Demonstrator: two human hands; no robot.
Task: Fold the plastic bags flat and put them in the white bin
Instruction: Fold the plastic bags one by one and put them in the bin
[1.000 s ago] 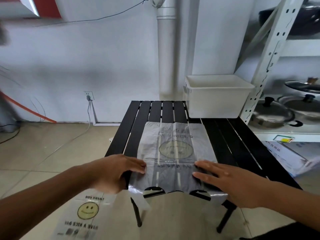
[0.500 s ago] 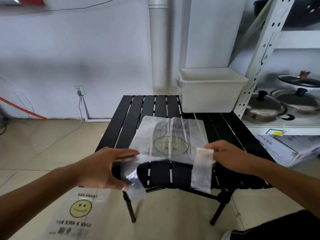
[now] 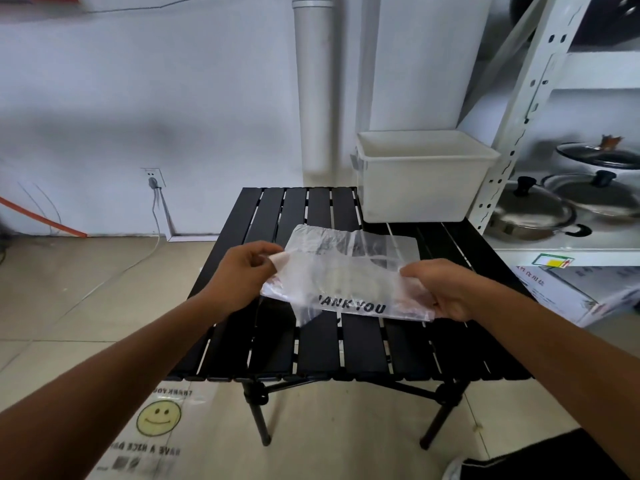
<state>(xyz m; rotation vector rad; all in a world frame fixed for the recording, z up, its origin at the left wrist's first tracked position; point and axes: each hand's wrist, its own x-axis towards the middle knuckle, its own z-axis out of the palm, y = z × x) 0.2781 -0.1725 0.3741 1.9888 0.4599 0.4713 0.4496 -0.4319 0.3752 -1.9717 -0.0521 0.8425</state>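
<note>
**Bag doubled over, held at both sides above the table**

Since half a second ago the near end of the plastic bag (image 3: 346, 271), handles included, has come up off the table's front edge and been carried towards the far side, so that the bag is now doubled and the words "THANK YOU" show on its near face.

The left hand (image 3: 242, 271) pinches the bag's left edge between thumb and curled fingers. The right hand (image 3: 443, 289) grips the right edge, thumb on top and fingers curled under the film. The hands are well apart, one at each side of the bag, with both forearms reaching in from the bottom corners of the view. The near part of the bag is raised off the black slatted table (image 3: 363, 348); its far edge seems to lie on the slats around the table's middle, though the film is too clear to be sure.

The white bin (image 3: 422, 188) stands open on the table's far right corner, beyond the bag and apart from it. A second bag (image 3: 156, 431) with a yellow smiley lies flat on the tiled floor, at the table's near left leg. To the right, a white metal rack (image 3: 530, 98) carries lidded pans (image 3: 533, 213), and a cardboard box (image 3: 568, 289) sits below them. On the back wall a grey pipe (image 3: 313, 81) runs upright behind the table, with a wall socket (image 3: 152, 176) to its left.
</note>
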